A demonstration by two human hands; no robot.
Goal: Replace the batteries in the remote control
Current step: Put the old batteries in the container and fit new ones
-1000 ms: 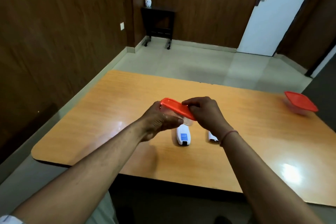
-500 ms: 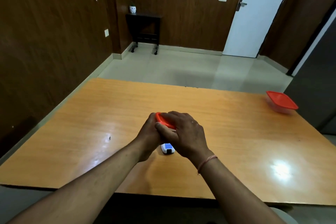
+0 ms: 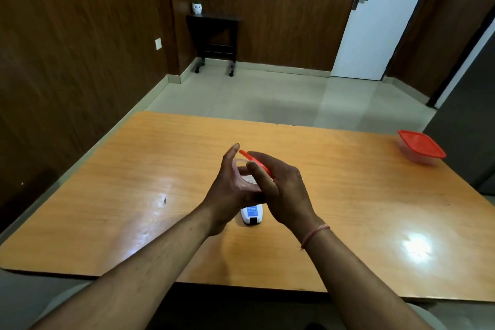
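A white remote control lies on the wooden table, back side up with a blue label, partly hidden under my hands. Above it my left hand cups a small clear plastic container. My right hand grips the container's red lid, which is tilted up at the far side, leaving the container partly uncovered. What is inside the container cannot be made out.
A second clear container with a red lid sits near the table's far right corner. Beyond the table are a tiled floor, a dark side table with a small pot, and a white door.
The red lid, pressed flat under my right hand half a second ago, is now lifted and tilted off the container. Both hands have risen slightly over the remote.
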